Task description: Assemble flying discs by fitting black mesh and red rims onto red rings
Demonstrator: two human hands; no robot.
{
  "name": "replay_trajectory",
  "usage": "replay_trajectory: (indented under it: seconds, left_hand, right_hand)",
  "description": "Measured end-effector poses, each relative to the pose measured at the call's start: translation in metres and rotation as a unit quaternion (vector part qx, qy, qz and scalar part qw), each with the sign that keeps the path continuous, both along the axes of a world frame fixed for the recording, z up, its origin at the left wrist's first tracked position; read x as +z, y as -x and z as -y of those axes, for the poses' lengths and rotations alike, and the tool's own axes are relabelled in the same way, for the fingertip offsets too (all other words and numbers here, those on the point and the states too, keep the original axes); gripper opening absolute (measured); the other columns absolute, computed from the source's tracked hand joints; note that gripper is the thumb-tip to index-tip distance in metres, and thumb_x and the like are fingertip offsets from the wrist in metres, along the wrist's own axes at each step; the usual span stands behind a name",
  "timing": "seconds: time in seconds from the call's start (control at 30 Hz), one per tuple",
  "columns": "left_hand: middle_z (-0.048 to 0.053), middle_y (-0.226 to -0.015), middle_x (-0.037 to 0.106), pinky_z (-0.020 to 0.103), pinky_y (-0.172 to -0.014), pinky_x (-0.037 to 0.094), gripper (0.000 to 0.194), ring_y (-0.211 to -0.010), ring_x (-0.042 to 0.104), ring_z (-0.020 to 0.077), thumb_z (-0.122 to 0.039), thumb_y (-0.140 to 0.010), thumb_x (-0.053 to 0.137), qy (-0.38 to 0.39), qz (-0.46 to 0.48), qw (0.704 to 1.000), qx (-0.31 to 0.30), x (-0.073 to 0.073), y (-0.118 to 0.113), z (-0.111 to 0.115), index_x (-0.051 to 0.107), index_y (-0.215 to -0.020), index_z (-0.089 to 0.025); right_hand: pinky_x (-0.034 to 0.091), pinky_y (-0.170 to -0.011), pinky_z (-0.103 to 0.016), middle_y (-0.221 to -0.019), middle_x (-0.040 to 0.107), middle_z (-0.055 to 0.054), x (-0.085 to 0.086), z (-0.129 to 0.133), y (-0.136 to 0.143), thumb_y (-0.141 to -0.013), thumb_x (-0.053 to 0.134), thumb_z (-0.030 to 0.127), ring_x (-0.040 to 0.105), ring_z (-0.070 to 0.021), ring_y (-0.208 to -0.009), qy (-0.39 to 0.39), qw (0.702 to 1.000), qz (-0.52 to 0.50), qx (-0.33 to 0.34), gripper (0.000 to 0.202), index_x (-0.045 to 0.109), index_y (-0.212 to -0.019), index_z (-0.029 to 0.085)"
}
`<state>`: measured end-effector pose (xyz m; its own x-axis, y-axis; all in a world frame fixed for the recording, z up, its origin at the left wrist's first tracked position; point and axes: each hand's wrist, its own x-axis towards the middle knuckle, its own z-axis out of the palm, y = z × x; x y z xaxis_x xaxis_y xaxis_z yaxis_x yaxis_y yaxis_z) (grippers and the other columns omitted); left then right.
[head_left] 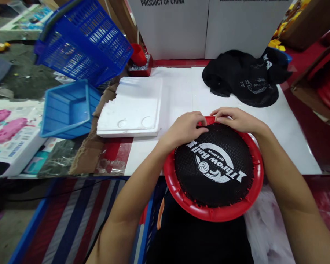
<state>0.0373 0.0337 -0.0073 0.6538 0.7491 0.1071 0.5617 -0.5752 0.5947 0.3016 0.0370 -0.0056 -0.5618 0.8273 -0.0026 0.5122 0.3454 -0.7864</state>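
Observation:
A round red plastic ring [257, 165] with a black mesh [187, 172] stretched inside it rests tilted at the table's near edge, over the person's lap. White lettering on the mesh reads "Throw Ball". My left hand [188, 128] holds the far rim from the left, its fingers bent over the ring and the mesh edge. Just to its right, my right hand [233, 119] pinches the same far rim, thumb and fingers at the mesh edge. The fingertips of both hands are close together. Several loose black mesh pieces [244, 77] lie piled on the white tabletop [176, 88] at the back right.
A white foam block [134, 106] lies left of the hands. Beyond it are a light blue bin [66, 110], a tilted blue basket [85, 40] and a red cup [138, 55]. White cartons [176, 33] stand behind the table. Pink items on boxes [8, 130] lie far left.

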Motion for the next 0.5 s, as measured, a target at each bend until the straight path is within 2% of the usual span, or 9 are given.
replay_trajectory:
  seconds: [0.1, 0.17, 0.27, 0.3, 0.37, 0.43, 0.5]
  left_hand:
    - [0.005, -0.097, 0.078, 0.034, -0.083, 0.052, 0.009, -0.087, 0.069, 0.0188, -0.023, -0.096, 0.071, 0.075, 0.102, 0.991, 0.045, -0.006, 0.003, -0.005, 0.078, -0.091, -0.020]
    - [0.005, -0.098, 0.080, 0.034, -0.084, 0.052, 0.011, -0.088, 0.070, 0.0183, -0.022, -0.095, 0.070, 0.089, 0.127, 0.986, 0.060, -0.008, 0.004, -0.008, 0.080, -0.091, -0.020]
    - [0.004, -0.093, 0.081, 0.033, -0.083, 0.051, 0.016, -0.087, 0.070, 0.0181, -0.022, -0.095, 0.068, 0.122, 0.136, 0.981, 0.065, -0.010, 0.003, -0.011, 0.083, -0.092, -0.018]
    - [0.005, -0.092, 0.081, 0.033, -0.083, 0.051, 0.017, -0.086, 0.069, 0.0178, -0.022, -0.095, 0.068, 0.133, 0.141, 0.979, 0.068, -0.011, 0.004, -0.013, 0.084, -0.096, -0.017]
    - [0.006, -0.092, 0.080, 0.033, -0.082, 0.050, 0.026, -0.081, 0.066, 0.0165, -0.022, -0.094, 0.071, 0.158, 0.158, 0.971, 0.084, -0.012, 0.005, -0.016, 0.084, -0.115, -0.015]
    - [0.006, -0.088, 0.078, 0.032, -0.079, 0.050, 0.046, -0.074, 0.061, 0.0146, -0.022, -0.094, 0.074, 0.185, 0.177, 0.961, 0.103, -0.014, 0.008, -0.020, 0.075, -0.138, -0.013]
    - [0.005, -0.084, 0.076, 0.031, -0.075, 0.048, 0.056, -0.069, 0.056, 0.0133, -0.023, -0.093, 0.077, 0.205, 0.185, 0.954, 0.115, -0.017, 0.010, -0.022, 0.069, -0.147, -0.011]
  right_hand:
    - [0.046, -0.118, -0.050, -0.143, 0.072, -0.009, 0.003, 0.004, 0.004, -0.101, 0.062, 0.048, 0.065, -0.0316, -0.133, -0.022, 1.000, -0.008, 0.009, 0.030, 0.080, -0.107, 0.025]
    - [0.045, -0.119, -0.049, -0.140, 0.073, -0.009, 0.003, 0.006, 0.009, -0.100, 0.063, 0.047, 0.066, -0.0312, -0.131, -0.052, 0.998, 0.006, 0.018, 0.028, 0.081, -0.107, 0.026]
    - [0.049, -0.111, -0.047, -0.128, 0.078, -0.009, -0.002, 0.006, 0.020, -0.098, 0.064, 0.040, 0.070, -0.0296, -0.119, -0.074, 0.997, 0.016, -0.004, 0.023, 0.079, -0.103, 0.024]
    - [0.050, -0.107, -0.046, -0.122, 0.079, -0.009, -0.004, 0.006, 0.024, -0.098, 0.064, 0.038, 0.071, -0.0288, -0.114, -0.073, 0.997, 0.014, -0.016, 0.021, 0.078, -0.100, 0.023]
    - [0.050, -0.101, -0.043, -0.112, 0.080, -0.008, -0.008, 0.005, 0.031, -0.097, 0.062, 0.033, 0.071, -0.0267, -0.106, -0.066, 0.997, 0.011, -0.040, 0.018, 0.076, -0.094, 0.022]
    - [0.050, -0.096, -0.040, -0.107, 0.079, -0.007, -0.011, 0.004, 0.036, -0.098, 0.060, 0.030, 0.070, -0.0248, -0.101, -0.060, 0.996, 0.011, -0.058, 0.017, 0.074, -0.091, 0.021]
    - [0.049, -0.092, -0.038, -0.103, 0.077, -0.007, -0.015, 0.003, 0.040, -0.098, 0.059, 0.027, 0.068, -0.0235, -0.097, -0.065, 0.995, 0.019, -0.070, 0.017, 0.072, -0.090, 0.021]
